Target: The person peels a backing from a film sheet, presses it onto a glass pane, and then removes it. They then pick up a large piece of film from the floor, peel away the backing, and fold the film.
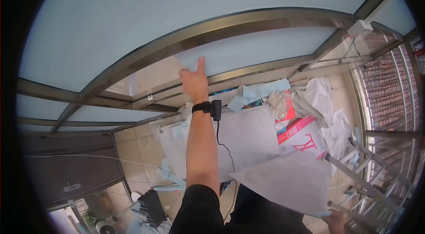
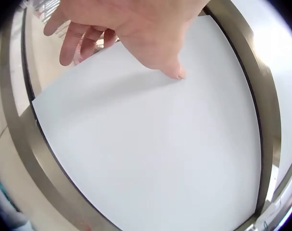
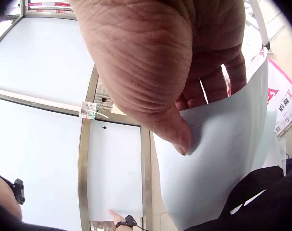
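My left hand (image 1: 195,82) reaches up to a narrow pane in a bronze metal frame (image 1: 252,72). Pale white film (image 2: 155,144) covers most of that pane and ends in a slanted edge near the hand. In the left wrist view the thumb rests on the film, while the other fingers extend past its edge. Low at the right, my right hand (image 1: 335,221) pinches a loose whitish sheet (image 1: 287,181) by its edge. The right wrist view shows the thumb on the near face and the fingers behind the sheet, which hangs curved.
Large flat sheets (image 1: 248,134), a pink-and-white box (image 1: 303,139) and plastic bags cover the floor below. A metal ladder (image 1: 367,167) stands at the right. A white electrical box (image 1: 359,28) with loose wires sits on the frame. A cable (image 1: 226,145) hangs from the left wrist.
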Available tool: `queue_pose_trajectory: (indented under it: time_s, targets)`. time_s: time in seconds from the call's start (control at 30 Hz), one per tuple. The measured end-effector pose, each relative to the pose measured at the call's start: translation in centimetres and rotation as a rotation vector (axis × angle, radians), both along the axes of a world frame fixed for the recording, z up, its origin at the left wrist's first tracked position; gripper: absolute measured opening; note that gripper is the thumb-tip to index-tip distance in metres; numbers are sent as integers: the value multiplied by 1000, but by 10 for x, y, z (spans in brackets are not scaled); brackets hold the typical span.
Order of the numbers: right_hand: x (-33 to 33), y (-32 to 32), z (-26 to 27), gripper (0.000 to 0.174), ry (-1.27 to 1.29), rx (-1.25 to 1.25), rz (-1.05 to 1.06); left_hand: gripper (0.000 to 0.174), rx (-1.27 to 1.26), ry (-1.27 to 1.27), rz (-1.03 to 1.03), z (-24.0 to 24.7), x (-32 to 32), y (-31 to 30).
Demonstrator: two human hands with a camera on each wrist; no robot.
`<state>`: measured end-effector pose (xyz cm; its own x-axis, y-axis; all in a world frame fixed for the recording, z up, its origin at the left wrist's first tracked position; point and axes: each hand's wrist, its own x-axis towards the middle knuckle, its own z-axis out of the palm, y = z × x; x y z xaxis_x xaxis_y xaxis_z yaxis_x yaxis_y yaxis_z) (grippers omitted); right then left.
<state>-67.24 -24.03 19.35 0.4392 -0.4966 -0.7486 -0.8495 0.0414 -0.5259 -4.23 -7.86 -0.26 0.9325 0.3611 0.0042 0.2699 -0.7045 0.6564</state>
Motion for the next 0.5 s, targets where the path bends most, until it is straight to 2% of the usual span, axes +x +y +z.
queue_pose_trajectory:
  time_s: [0.07, 0.13, 0.5]
  targets:
    - [-2, 0, -3, 20, 4, 23, -44, 89, 10, -40, -32, 1, -2, -1]
    - [-5, -1, -7, 19, 116, 135, -148, 89, 20, -32, -38, 5, -2, 0]
    - [13, -5, -17, 15, 102, 70, -31, 90, 215, 55, -81, 21, 8, 10]
